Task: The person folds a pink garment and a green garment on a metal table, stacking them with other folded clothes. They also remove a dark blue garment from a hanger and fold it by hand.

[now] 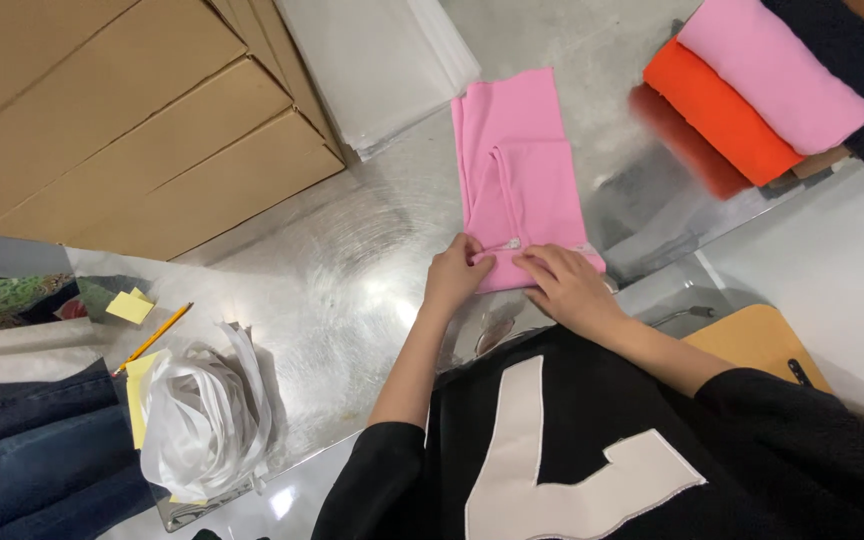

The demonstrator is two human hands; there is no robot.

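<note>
At the far left of the bench [352,270], folded dark denim [22,450] is seen, with yellow sticky notes [129,306], a pencil [155,338] and a loose heap of white plastic bags [202,415] beside it. Flat brown cardboard cartons [122,110] are stacked behind, and a pile of clear flat sleeves [377,65] lies next to them. Near the middle, a folded pink garment [517,170] is laid flat on the shiny metal. Its near edge is pinched by the left hand [455,272], the fingers closed on the fabric, while the right hand [567,285] is pressed flat on the same edge, fingers spread and, as far as can be told, not gripping. The cloth is judged light, soft and limp, likely to slide on the polished surface; it is best taken by the folded edge or corners with both hands. At the right, rolled fabrics in orange [722,110] and pale pink [777,70] are stacked
</note>
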